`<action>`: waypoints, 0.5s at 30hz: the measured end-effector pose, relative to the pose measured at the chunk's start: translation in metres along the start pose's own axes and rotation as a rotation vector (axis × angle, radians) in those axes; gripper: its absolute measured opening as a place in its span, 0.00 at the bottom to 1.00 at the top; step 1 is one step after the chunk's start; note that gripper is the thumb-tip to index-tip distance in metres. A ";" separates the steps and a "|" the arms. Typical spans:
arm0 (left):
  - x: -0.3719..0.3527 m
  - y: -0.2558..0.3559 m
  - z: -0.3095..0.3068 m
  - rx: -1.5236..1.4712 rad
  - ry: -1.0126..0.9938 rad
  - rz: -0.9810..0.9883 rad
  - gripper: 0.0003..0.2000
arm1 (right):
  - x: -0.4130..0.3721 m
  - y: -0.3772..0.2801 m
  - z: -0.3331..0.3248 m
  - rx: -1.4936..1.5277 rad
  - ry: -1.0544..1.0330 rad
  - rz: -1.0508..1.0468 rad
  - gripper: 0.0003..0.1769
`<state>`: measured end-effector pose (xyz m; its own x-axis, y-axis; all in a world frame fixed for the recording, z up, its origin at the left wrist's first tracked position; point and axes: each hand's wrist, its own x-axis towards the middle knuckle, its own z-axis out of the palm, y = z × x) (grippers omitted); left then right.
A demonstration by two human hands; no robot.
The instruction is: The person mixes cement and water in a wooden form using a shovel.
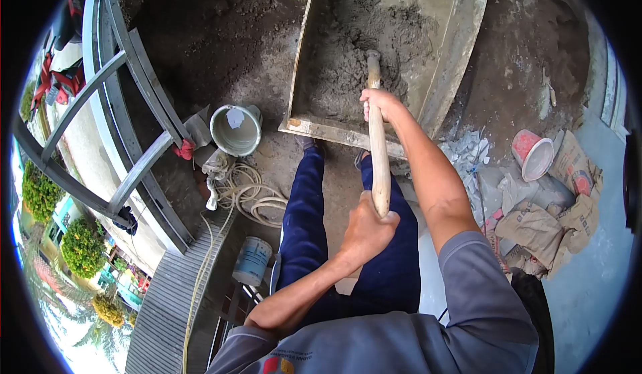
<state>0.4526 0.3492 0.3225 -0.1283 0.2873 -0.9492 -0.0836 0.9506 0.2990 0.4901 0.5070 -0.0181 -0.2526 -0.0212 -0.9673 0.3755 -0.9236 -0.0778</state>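
Note:
A hoe with a pale wooden handle (378, 150) slants forward from my waist into a mixing trough (309, 125). Its metal collar shows at the far end, while the blade is buried in wet grey mortar (344, 40). My left hand (368, 230) is wrapped round the near end of the handle, close to my thighs. Farther up, my right hand (382, 104) grips the same handle above the trough's near edge. Mortar lies heaped round the collar, with a thinner, wetter layer along the trough's right side.
Left of my legs stand a grey bucket (236, 130), a coiled hose (257, 197) and a white pail (252, 262). A metal gate frame (144, 163) rises farther left. To the right lie torn paper sacks (535, 230) and a red-and-white tub (533, 155).

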 end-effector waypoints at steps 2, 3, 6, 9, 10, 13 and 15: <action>-0.016 0.032 -0.006 -0.015 -0.017 0.017 0.18 | -0.021 -0.002 -0.001 -0.007 -0.045 0.020 0.11; -0.018 0.052 -0.011 -0.016 -0.025 0.044 0.17 | -0.031 -0.017 -0.002 0.029 -0.047 0.012 0.11; -0.054 0.073 -0.019 -0.015 -0.109 0.080 0.19 | -0.071 -0.018 -0.009 0.146 -0.086 0.036 0.11; -0.101 0.064 -0.034 0.033 -0.206 0.149 0.20 | -0.125 -0.014 -0.008 0.248 -0.064 0.029 0.11; -0.114 0.053 -0.045 0.018 -0.236 0.163 0.20 | -0.146 -0.010 0.002 0.295 0.003 -0.013 0.11; -0.131 -0.016 -0.092 0.167 -0.284 0.192 0.19 | -0.189 0.017 0.037 0.437 0.186 -0.091 0.11; -0.108 -0.084 -0.126 0.448 -0.198 0.247 0.21 | -0.189 0.039 0.063 0.521 0.233 -0.196 0.09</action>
<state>0.3488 0.2233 0.4122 0.1013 0.4841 -0.8691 0.3598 0.7967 0.4857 0.4962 0.4503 0.1771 -0.0490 0.1988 -0.9788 -0.1594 -0.9690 -0.1888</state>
